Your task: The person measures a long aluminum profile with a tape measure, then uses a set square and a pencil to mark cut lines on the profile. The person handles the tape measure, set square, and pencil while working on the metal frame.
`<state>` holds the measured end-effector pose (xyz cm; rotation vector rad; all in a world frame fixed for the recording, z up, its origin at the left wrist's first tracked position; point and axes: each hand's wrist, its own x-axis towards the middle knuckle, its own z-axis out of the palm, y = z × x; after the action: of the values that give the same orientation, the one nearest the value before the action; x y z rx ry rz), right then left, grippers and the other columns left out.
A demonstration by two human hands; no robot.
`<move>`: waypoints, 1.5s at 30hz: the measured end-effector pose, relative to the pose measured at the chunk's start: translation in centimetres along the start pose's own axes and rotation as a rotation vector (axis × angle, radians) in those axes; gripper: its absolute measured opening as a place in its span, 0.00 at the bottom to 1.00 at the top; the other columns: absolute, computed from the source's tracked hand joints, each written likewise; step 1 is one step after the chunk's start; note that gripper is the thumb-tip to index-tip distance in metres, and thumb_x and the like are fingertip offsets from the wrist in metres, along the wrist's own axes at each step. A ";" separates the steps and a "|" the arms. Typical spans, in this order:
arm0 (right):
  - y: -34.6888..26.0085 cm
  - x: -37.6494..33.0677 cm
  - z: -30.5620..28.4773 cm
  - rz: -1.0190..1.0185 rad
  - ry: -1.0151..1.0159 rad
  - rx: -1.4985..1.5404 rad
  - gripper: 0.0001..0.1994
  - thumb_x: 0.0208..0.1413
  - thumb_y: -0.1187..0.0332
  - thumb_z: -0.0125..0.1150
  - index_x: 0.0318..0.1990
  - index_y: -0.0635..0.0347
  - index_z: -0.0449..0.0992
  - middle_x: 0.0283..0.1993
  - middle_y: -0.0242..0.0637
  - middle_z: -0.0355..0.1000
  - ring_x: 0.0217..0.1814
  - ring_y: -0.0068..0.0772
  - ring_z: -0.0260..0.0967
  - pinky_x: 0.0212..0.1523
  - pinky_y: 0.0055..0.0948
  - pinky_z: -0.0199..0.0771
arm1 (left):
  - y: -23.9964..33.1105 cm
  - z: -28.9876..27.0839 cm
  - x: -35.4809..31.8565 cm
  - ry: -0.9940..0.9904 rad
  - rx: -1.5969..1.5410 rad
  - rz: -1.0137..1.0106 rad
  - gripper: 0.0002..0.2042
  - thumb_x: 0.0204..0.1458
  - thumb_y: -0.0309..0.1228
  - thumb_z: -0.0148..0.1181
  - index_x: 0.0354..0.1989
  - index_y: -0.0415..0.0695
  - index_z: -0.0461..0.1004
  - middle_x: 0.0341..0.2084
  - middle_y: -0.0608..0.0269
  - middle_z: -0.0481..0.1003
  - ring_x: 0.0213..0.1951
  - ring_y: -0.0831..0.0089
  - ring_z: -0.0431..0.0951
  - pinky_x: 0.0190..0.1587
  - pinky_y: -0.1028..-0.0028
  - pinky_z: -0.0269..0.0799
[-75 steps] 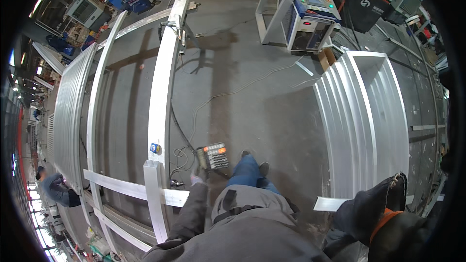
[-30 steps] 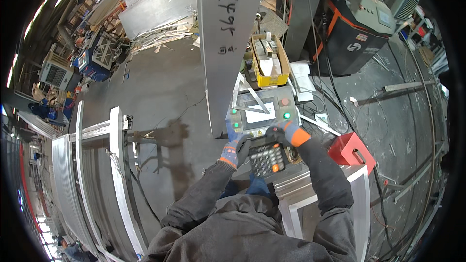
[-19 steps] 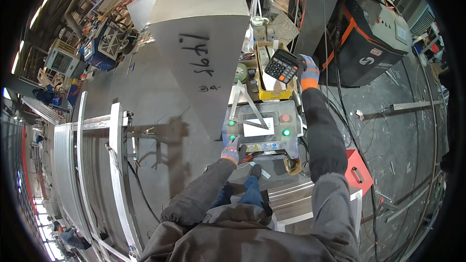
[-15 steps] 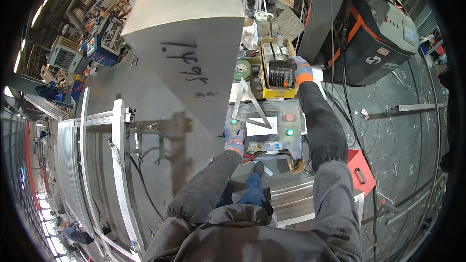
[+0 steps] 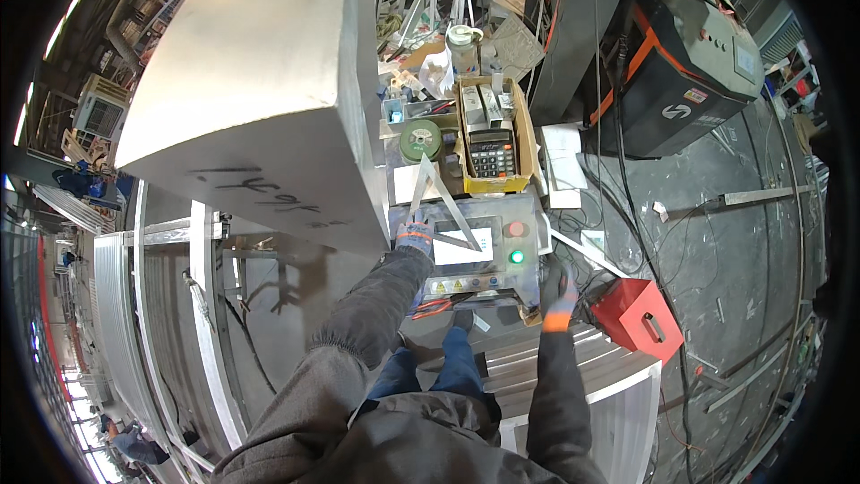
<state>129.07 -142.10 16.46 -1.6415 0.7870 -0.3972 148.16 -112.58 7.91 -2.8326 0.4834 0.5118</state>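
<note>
My left hand (image 5: 415, 238), in a grey and orange glove, is at the left edge of a control box (image 5: 528, 255), by the lower left corner of a metal set square (image 5: 451, 204). Its fingertips are hard to make out. The set square lies slanted across the box's lit screen (image 5: 475, 245). My right hand (image 5: 558, 294), blurred and also gloved, is low beside the box's right side, its grip unclear. A black calculator (image 5: 493, 154) rests tilted in a yellow cardboard box (image 5: 522, 125), away from both hands.
A large pale panel (image 5: 246, 148) with handwriting stands close on the left. Metal profiles (image 5: 528, 375) lie below right, near a red metal box (image 5: 634, 314). Cables (image 5: 640, 242) cross the floor. A green disc roll (image 5: 420, 140) and a dark machine cabinet (image 5: 667, 72) are farther off.
My right hand has let go of the calculator, now in the yellow box, and come down toward me. My left hand has moved up to the set square's corner. The view has shifted.
</note>
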 end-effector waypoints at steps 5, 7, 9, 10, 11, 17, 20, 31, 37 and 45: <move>6.0 -10.3 -6.1 0.287 -0.080 -0.120 0.18 0.70 0.59 0.47 0.51 0.63 0.79 0.42 0.42 0.79 0.29 0.30 0.72 0.34 0.32 0.72 | -0.5 -0.9 0.0 -0.018 0.053 0.079 0.14 0.61 0.32 0.54 0.53 0.56 0.80 0.48 0.54 0.80 0.51 0.57 0.81 0.46 0.56 0.79; 7.6 -13.0 -7.1 0.389 -0.073 -0.115 0.18 0.70 0.61 0.45 0.54 0.63 0.77 0.45 0.44 0.80 0.28 0.31 0.72 0.33 0.30 0.73 | -0.5 -0.7 0.1 -0.082 0.059 0.090 0.15 0.61 0.32 0.53 0.55 0.55 0.78 0.48 0.54 0.79 0.50 0.57 0.82 0.45 0.56 0.79; 8.5 -14.7 -7.4 0.383 -0.083 -0.074 0.19 0.70 0.61 0.45 0.55 0.64 0.77 0.46 0.44 0.80 0.28 0.30 0.72 0.34 0.30 0.72 | -0.4 0.1 0.4 -0.091 0.053 0.088 0.17 0.62 0.32 0.52 0.58 0.53 0.77 0.49 0.54 0.79 0.51 0.57 0.81 0.45 0.56 0.79; 8.7 -15.4 -7.3 0.397 -0.082 -0.066 0.19 0.70 0.61 0.45 0.55 0.64 0.77 0.46 0.43 0.80 0.28 0.30 0.72 0.34 0.30 0.72 | -0.4 0.8 0.7 -0.096 0.052 0.088 0.17 0.63 0.32 0.52 0.60 0.52 0.76 0.50 0.54 0.79 0.51 0.56 0.81 0.45 0.55 0.79; 8.9 -15.8 -7.2 0.421 -0.074 -0.039 0.19 0.70 0.61 0.45 0.56 0.65 0.76 0.46 0.43 0.80 0.29 0.29 0.72 0.34 0.29 0.72 | -0.4 1.5 1.1 -0.161 0.159 0.151 0.19 0.64 0.32 0.50 0.63 0.51 0.74 0.53 0.52 0.77 0.53 0.55 0.81 0.45 0.55 0.80; 8.8 -16.6 -6.0 0.468 -0.104 -0.015 0.18 0.70 0.62 0.46 0.56 0.64 0.76 0.46 0.42 0.80 0.30 0.29 0.72 0.33 0.28 0.71 | -0.7 3.3 2.8 -0.105 0.068 0.174 0.17 0.65 0.33 0.49 0.60 0.51 0.77 0.52 0.56 0.80 0.54 0.58 0.80 0.48 0.55 0.79; 8.6 -16.7 -5.3 0.476 -0.112 0.007 0.18 0.70 0.63 0.46 0.55 0.63 0.77 0.46 0.41 0.80 0.31 0.29 0.72 0.33 0.28 0.70 | -0.8 0.5 2.0 -0.123 0.159 0.237 0.16 0.65 0.35 0.50 0.58 0.51 0.76 0.51 0.61 0.80 0.55 0.59 0.80 0.52 0.57 0.77; 6.7 -15.9 -0.4 0.257 -0.182 0.161 0.13 0.72 0.61 0.51 0.51 0.57 0.78 0.33 0.34 0.76 0.23 0.21 0.67 0.23 0.23 0.63 | 2.8 -12.3 -21.2 0.055 -0.443 0.434 0.27 0.54 0.29 0.59 0.66 0.49 0.68 0.49 0.46 0.77 0.50 0.47 0.81 0.50 0.51 0.78; 7.9 -23.6 4.4 0.035 -0.659 0.221 0.15 0.70 0.58 0.53 0.51 0.58 0.79 0.34 0.33 0.76 0.28 0.22 0.70 0.25 0.23 0.66 | -1.5 -8.0 -43.2 0.338 -0.983 -0.097 0.17 0.55 0.37 0.61 0.52 0.49 0.73 0.43 0.53 0.78 0.50 0.49 0.78 0.53 0.55 0.73; 6.9 -41.1 13.8 0.107 -1.626 -0.373 0.25 0.70 0.47 0.45 0.44 0.62 0.78 0.29 0.31 0.72 0.29 0.23 0.68 0.27 0.24 0.67 | -4.0 11.6 -71.6 0.749 -1.142 -1.112 0.16 0.56 0.35 0.60 0.53 0.48 0.74 0.42 0.53 0.78 0.51 0.51 0.77 0.55 0.57 0.71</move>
<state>106.89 -104.37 13.29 -1.6196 -0.3362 1.1432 82.71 -85.81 24.61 -3.4227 -1.7628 -0.7505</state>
